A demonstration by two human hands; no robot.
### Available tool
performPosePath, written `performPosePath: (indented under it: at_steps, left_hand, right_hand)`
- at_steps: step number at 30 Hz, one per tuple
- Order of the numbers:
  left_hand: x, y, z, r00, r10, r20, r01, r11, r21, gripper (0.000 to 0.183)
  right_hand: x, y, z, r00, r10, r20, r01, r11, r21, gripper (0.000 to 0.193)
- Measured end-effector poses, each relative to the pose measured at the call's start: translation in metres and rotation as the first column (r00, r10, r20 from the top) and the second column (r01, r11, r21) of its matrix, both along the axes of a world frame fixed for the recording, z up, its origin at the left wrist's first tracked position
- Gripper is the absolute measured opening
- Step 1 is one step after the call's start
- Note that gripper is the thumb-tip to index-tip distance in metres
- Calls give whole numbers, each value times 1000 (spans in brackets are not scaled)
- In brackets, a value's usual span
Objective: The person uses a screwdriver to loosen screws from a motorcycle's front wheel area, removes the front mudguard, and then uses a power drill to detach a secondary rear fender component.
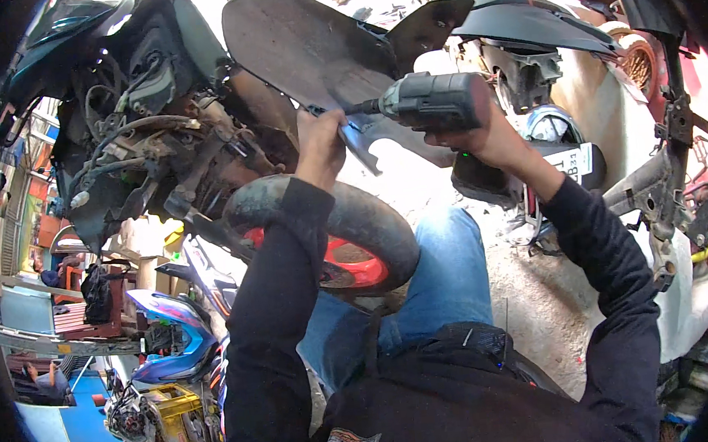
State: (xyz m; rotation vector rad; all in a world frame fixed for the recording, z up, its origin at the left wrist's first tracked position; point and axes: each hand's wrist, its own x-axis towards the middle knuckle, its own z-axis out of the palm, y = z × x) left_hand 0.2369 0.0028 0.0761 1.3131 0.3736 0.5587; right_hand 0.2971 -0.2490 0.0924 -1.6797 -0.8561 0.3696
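A black and grey cordless impact driver (436,102) is in my right hand (484,140), its nose pointing left. The driver's tip reaches to just beside my left hand (322,145). That hand is closed on the edge of a dark plastic motorcycle panel (361,148), where the tip meets it; any screw there is too small to make out. Behind both hands stands a large, dusty black fender (296,40). Below my left forearm is a motorcycle wheel (392,235) with a black tyre and red rim, close against my jeans.
A stripped motorcycle front (152,145) with exposed cables and hoses fills the left. At right lie a black part with a number plate (572,165) and a metal frame (655,183). Another blue-fronted motorcycle (173,336) and an engine (154,420) are at lower left.
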Motion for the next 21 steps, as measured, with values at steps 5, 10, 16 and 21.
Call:
performPosePath:
  at_steps: [5, 10, 16, 21]
  left_hand:
    - [49, 9, -27, 997, -56, 59, 52, 996, 70, 40]
    - [77, 33, -60, 1000, 21, 0, -21, 968, 252, 58]
    - [72, 42, -76, 917, 382, 110, -358, 672, 648, 65]
    - [74, 32, -74, 967, 248, 48, -233, 802, 550, 67]
  right_hand:
    - [10, -18, -58, 984, -11, 179, -22, 982, 185, 49]
    - [17, -27, -134, 969, 32, -243, 54, 939, 340, 50]
    - [27, -12, -244, 985, -129, 116, 136, 989, -54, 76]
    - [48, 40, -290, 968, -19, 250, 86, 962, -260, 89]
